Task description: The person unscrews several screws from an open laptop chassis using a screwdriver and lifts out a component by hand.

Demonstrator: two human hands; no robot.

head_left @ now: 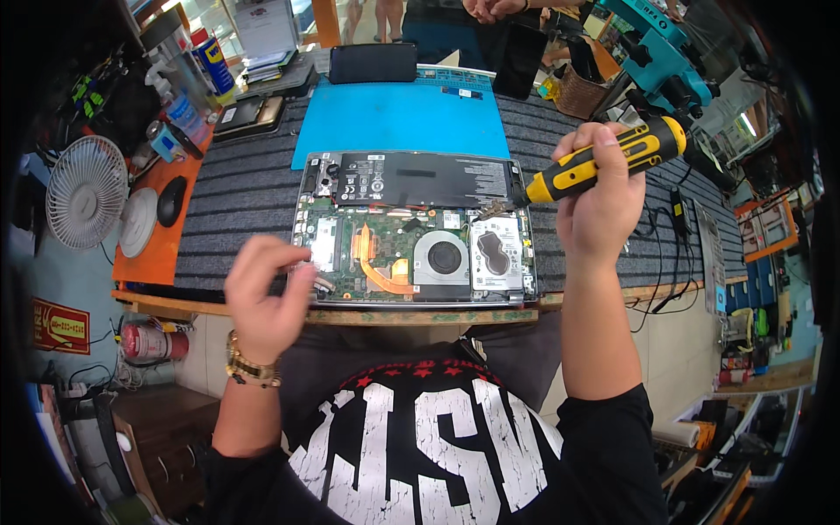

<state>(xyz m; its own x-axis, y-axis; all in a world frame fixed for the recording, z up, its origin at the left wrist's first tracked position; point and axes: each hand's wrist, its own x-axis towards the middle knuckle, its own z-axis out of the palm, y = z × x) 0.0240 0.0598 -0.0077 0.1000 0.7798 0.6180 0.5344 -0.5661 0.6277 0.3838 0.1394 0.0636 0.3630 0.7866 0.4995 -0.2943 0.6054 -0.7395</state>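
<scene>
An opened laptop (pixel 376 284) lies in front of me with its insides bare. It shows a long black battery (pixel 420 179), a copper heat pipe (pixel 365 254), a round cooling fan (pixel 444 255) and a silver hard drive (pixel 496 254). My right hand (pixel 604 188) grips a yellow and black screwdriver (pixel 573 173) with a thick handle. Its front end points left and down to the laptop's right side, above the hard drive; the exact tip is hard to make out. My left hand (pixel 271 289) is at the laptop's left front corner, thumb and forefinger apart, holding nothing visible.
A blue work mat (pixel 402 118) lies behind the laptop, with a black phone (pixel 374 63) at its back. On the left are a white fan (pixel 86 192), a black mouse (pixel 171 199) and bottles. A teal stand (pixel 665 57) and dark cables (pixel 669 254) are on the right. Another person's hands (pixel 494 9) show at the far side.
</scene>
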